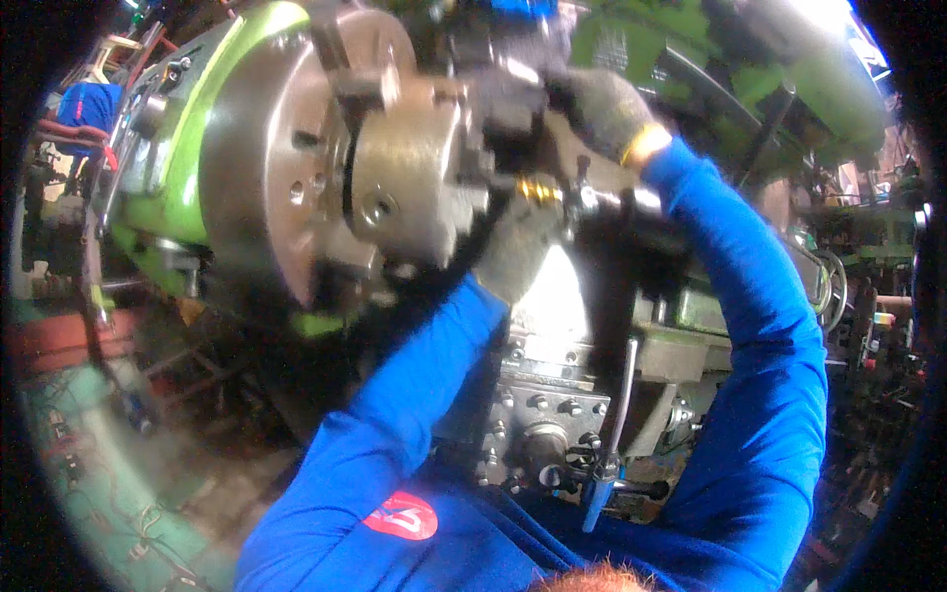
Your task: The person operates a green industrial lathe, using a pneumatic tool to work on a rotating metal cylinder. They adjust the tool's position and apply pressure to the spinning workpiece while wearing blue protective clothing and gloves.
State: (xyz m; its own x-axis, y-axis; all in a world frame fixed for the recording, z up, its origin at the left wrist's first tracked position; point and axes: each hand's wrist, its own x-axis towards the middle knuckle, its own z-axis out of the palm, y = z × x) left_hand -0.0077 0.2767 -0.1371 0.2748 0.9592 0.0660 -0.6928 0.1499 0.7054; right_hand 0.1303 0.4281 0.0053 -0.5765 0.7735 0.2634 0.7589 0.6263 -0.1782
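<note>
A metal lathe chuck with stepped jaws is in front of me, mounted on a large round faceplate. My left hand, in a grey work glove, is right of the chuck, its fingers curled up close to a gold-coloured spiral piece. My right hand, in a grey glove with a yellow cuff, reaches over from the right. Its fingers bend around the edge of a dark, blurred part beside the chuck jaws. Blur and shadow hide what either hand grips.
Below my hands is a bolted metal tool post with an upright lever handle. A green machine body stands behind on the right, a handwheel at far right. Cables lie on the green floor at lower left.
</note>
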